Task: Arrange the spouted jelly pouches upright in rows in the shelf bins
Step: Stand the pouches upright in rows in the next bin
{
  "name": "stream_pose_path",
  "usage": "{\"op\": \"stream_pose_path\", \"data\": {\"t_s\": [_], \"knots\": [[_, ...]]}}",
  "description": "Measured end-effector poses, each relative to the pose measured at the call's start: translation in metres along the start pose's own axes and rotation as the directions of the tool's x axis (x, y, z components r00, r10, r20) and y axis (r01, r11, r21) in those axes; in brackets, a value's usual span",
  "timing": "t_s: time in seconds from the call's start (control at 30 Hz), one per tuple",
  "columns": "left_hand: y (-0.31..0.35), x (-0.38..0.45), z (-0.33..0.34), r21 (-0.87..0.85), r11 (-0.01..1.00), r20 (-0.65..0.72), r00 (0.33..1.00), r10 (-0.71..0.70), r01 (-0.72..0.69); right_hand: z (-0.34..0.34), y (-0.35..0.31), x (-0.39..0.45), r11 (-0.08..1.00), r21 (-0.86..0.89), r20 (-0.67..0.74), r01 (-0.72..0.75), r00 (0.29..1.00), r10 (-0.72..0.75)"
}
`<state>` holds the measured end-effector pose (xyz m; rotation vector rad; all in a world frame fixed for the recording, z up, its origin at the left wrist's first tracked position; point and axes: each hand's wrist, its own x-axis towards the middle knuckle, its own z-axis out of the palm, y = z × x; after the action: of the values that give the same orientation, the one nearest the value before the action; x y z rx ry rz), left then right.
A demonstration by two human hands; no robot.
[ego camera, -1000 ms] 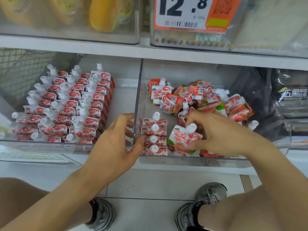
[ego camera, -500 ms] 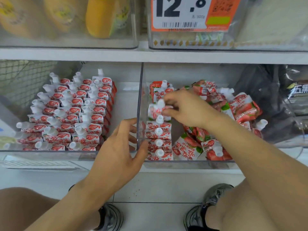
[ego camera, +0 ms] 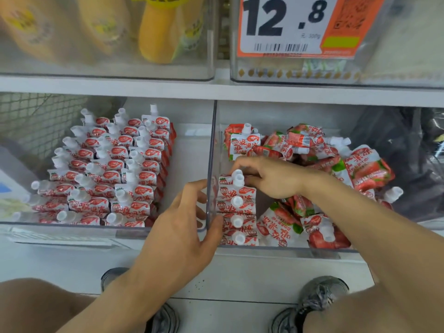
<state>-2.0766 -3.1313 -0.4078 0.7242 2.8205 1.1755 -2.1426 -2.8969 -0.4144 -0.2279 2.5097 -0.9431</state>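
Note:
Two clear shelf bins sit side by side. The left bin (ego camera: 57, 224) holds several rows of upright red-and-white spouted jelly pouches (ego camera: 115, 164). In the right bin (ego camera: 288, 248), a short row of upright pouches (ego camera: 236, 212) stands against the left wall, and a loose heap of pouches (ego camera: 336, 159) lies behind and to the right. My right hand (ego camera: 269, 176) holds the rearmost pouch (ego camera: 230, 181) of that row, fingers around its top. My left hand (ego camera: 182, 227) grips the front left corner of the right bin, thumb inside against the row.
An upper shelf (ego camera: 216, 92) carries clear bins with yellow packets (ego camera: 156, 32) and a large 12.8 price tag (ego camera: 288, 22). A dark bag (ego camera: 408, 152) lies right of the heap. My knees and shoes (ego camera: 322, 294) are below, on the tiled floor.
My right hand picked a pouch from the front of the heap, carried it to the back of the row, and has now lowered it into place. My left hand stayed at the bin corner.

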Motion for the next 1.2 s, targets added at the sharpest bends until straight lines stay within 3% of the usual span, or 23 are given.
{"op": "stream_pose_path", "data": {"t_s": [0.13, 0.2, 0.3, 0.37, 0.43, 0.57, 0.7, 0.77, 0.9, 1.03, 1.2], "knots": [[0.003, 0.000, 0.002, 0.001, 1.000, -0.002, 1.000, -0.011, 0.011, -0.002, -0.004, -0.012, 0.987, 0.161, 0.005, 0.002, 1.000, -0.003], [0.003, 0.000, 0.002, 0.001, 1.000, 0.003, 1.000, -0.011, 0.011, -0.011, -0.003, -0.021, 0.989, 0.146, -0.012, -0.003, 1.000, 0.004], [0.001, -0.002, 0.000, 0.009, 1.000, 0.012, 1.000, -0.005, 0.005, -0.026, 0.004, -0.033, 0.995, 0.104, -0.205, -0.002, 0.978, 0.023], [-0.001, -0.003, -0.001, 0.026, 1.000, 0.017, 1.000, 0.002, -0.003, -0.034, 0.006, -0.039, 0.987, 0.146, -0.409, 0.062, 0.912, 0.003], [-0.002, -0.003, -0.001, 0.035, 0.999, 0.017, 1.000, 0.010, -0.010, -0.038, 0.007, -0.038, 0.999, -0.011, -0.531, 0.052, 0.846, -0.050], [-0.003, -0.003, -0.001, 0.029, 1.000, 0.019, 1.000, 0.011, -0.011, -0.029, 0.005, -0.021, 0.882, -0.435, -0.322, -0.180, 0.946, 0.034], [-0.005, -0.003, -0.001, 0.030, 0.999, 0.021, 1.000, 0.012, -0.013, -0.024, 0.001, -0.004, 0.819, -0.530, -0.420, -0.219, 0.907, -0.029], [-0.006, -0.003, 0.000, 0.020, 1.000, 0.017, 1.000, 0.009, -0.009, -0.026, -0.003, -0.003, 0.835, -0.509, -0.458, -0.208, 0.887, -0.057], [-0.008, -0.003, 0.002, -0.004, 1.000, 0.021, 1.000, 0.005, -0.005, -0.028, -0.011, -0.006, 0.960, -0.268, -0.579, -0.083, 0.810, -0.091], [-0.007, -0.003, 0.002, 0.009, 1.000, 0.003, 1.000, 0.017, -0.017, -0.014, -0.003, 0.004, 0.962, -0.265, -0.317, -0.060, 0.948, -0.028], [-0.004, -0.003, 0.003, 0.001, 1.000, -0.013, 1.000, 0.007, -0.007, -0.015, -0.002, 0.004, 0.976, -0.216, -0.210, -0.022, 0.977, -0.025]]}}
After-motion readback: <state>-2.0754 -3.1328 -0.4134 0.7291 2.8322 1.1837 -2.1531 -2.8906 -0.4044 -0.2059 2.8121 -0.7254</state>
